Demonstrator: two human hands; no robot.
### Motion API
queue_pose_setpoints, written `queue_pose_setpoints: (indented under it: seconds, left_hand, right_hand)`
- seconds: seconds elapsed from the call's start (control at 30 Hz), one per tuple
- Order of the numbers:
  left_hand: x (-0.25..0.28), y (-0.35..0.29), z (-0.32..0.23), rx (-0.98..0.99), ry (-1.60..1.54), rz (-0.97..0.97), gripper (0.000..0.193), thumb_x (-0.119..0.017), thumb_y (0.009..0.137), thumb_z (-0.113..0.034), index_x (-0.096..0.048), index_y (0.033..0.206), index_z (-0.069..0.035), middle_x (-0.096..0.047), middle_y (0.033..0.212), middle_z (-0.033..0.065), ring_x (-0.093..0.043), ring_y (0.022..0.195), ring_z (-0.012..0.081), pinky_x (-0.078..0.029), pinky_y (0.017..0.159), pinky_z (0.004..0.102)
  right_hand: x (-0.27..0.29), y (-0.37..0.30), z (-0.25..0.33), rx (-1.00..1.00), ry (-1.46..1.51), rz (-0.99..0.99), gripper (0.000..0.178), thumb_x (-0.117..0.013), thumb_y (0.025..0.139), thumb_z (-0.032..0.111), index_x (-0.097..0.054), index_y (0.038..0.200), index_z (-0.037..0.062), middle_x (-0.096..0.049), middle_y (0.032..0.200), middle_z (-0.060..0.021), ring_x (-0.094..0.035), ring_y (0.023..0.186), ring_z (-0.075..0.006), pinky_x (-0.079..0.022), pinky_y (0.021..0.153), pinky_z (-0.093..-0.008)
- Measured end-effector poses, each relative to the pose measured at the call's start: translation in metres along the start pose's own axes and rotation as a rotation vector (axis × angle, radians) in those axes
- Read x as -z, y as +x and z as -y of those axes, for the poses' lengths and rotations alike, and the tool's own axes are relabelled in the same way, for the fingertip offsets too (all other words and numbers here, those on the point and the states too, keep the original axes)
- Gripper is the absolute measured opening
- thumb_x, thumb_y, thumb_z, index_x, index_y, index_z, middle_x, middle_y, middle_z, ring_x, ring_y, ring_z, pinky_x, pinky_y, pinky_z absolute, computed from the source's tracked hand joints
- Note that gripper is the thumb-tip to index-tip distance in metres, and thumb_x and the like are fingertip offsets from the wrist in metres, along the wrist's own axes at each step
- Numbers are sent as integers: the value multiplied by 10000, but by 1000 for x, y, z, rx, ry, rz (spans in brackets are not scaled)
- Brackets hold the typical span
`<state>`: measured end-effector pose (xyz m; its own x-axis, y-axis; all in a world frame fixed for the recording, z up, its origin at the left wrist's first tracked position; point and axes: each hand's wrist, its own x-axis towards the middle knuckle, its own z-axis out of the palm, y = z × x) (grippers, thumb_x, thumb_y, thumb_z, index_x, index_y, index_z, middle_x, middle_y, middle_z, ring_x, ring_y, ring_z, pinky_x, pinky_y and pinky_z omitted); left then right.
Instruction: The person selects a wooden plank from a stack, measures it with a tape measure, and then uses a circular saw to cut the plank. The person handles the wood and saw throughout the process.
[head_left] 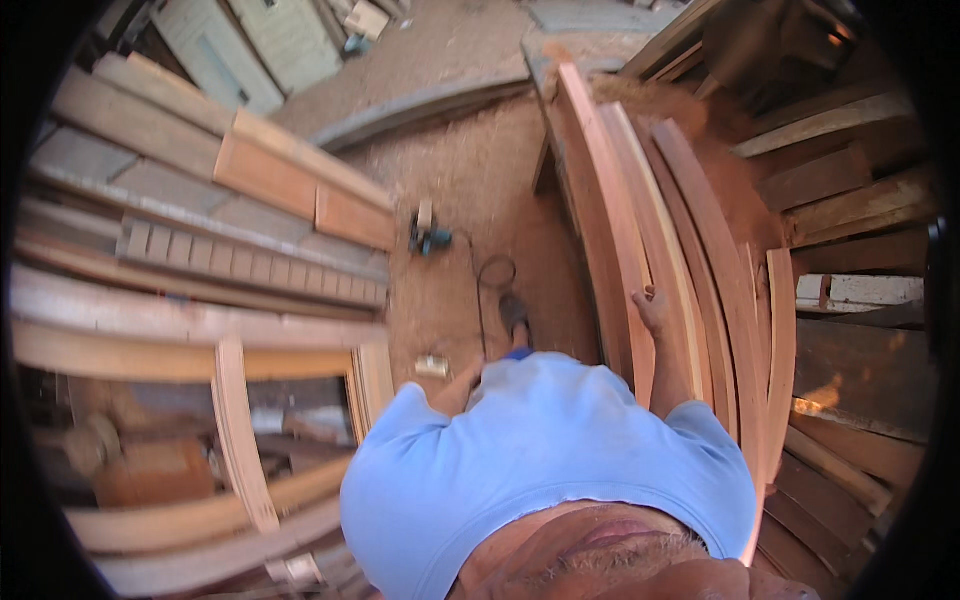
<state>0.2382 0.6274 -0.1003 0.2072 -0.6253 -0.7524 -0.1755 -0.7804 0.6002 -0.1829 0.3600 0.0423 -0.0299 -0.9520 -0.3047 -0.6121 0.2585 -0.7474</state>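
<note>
My right hand (650,306) is closed over the edge of a long, pale reddish wooden plank (612,200). This plank lies lengthwise in a row of several long planks on the bench to my right. Just right of the hand runs another plank (655,215) with a light yellowish strip along it. Darker brown boards (710,240) lie further right. Of my left arm only the bent forearm (457,392) shows at my side; the left hand is hidden behind my blue shirt.
A teal power tool (430,236) with a coiled black cord (497,270) sits on the dirt floor ahead. Near my left forearm lies a small yellowish block (432,366). Stacked boards (150,110) and a wooden frame (240,430) fill the left. More timber (850,210) piles up at far right.
</note>
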Motion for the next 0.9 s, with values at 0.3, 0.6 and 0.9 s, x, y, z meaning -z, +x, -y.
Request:
queue_pose_setpoints:
  seconds: [0.3,0.6,0.9]
  left_hand:
    - [163,138,-177,-100,-145,-26,273,-667,978,-280,-687,1141,-62,-672,790,75,-639,679,180,-520,573,330]
    - [226,247,-236,-35,-202,-133,186,-659,1001,-245,-648,1131,-111,-622,768,35,-589,592,156,-447,465,308]
    - [224,273,-266,130,-109,79,168,-656,982,-209,-695,937,-53,-619,704,41,-593,610,161,-433,479,327]
  right_hand:
    - [-37,103,170,-37,-462,-73,883,-794,817,499,-501,1409,-86,-614,1342,-329,-601,1264,-457,-483,1066,-501]
    - [-21,209,174,-228,-307,199,736,-813,776,547,-705,1142,-82,-692,1145,-349,-684,1144,-430,-544,932,-485]
    - [-99,327,277,-42,-351,15,683,-805,802,460,-583,1169,-72,-645,1203,-333,-644,1130,-443,-524,953,-492]
